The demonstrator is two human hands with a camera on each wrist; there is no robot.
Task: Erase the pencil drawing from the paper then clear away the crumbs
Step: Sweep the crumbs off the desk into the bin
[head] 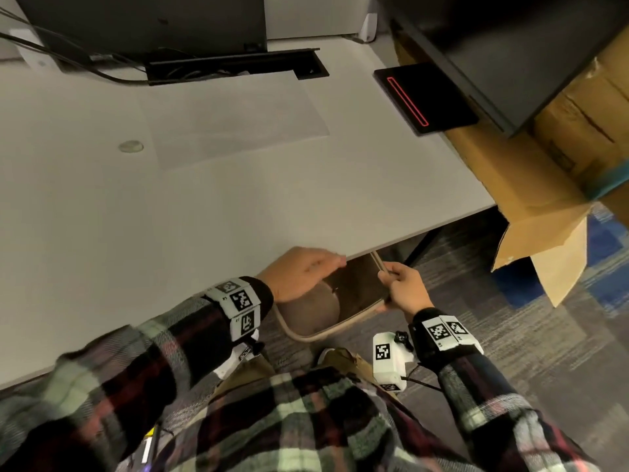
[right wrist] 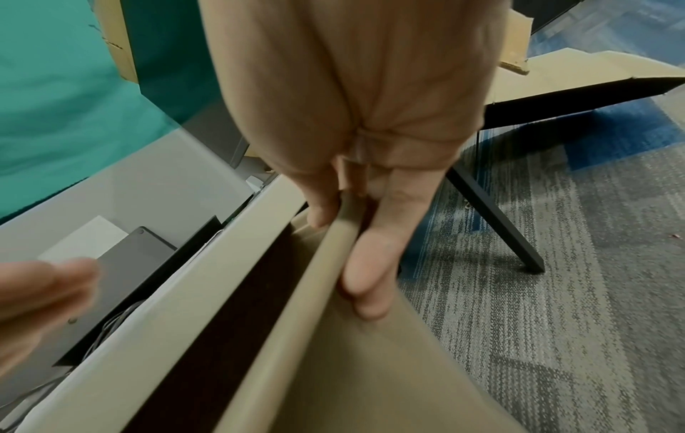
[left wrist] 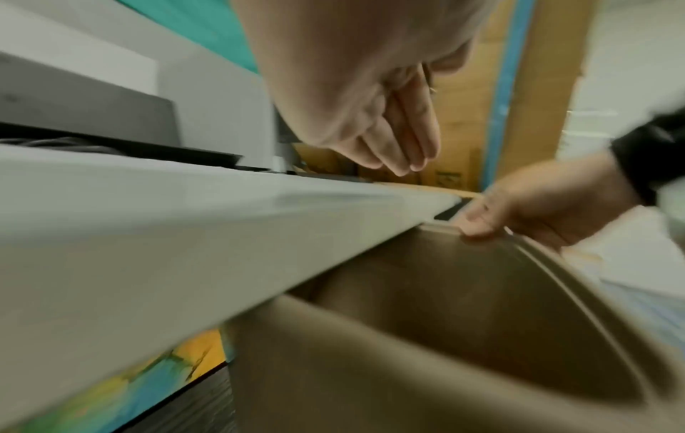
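A pale sheet of paper (head: 231, 124) lies flat toward the back of the white desk (head: 102, 216); I can make out no pencil marks or crumbs on it. A tan waste bin (head: 326, 315) is held just under the desk's front edge, its mouth tilted up. My right hand (head: 391, 277) grips the bin's rim (right wrist: 333, 243), thumb inside and fingers outside. At the desk edge, right above the bin, my left hand (head: 326, 264) has its fingers (left wrist: 404, 146) together and nearly straight, holding nothing. The bin's inside (left wrist: 463, 322) looks bare where it shows.
A black monitor base with a red line (head: 425, 97) sits at the back right. A black cable tray (head: 235, 66) and cables run along the back edge. An open cardboard box (head: 544, 212) stands on the carpet to the right. A black desk leg (right wrist: 493, 216) slants beside the bin.
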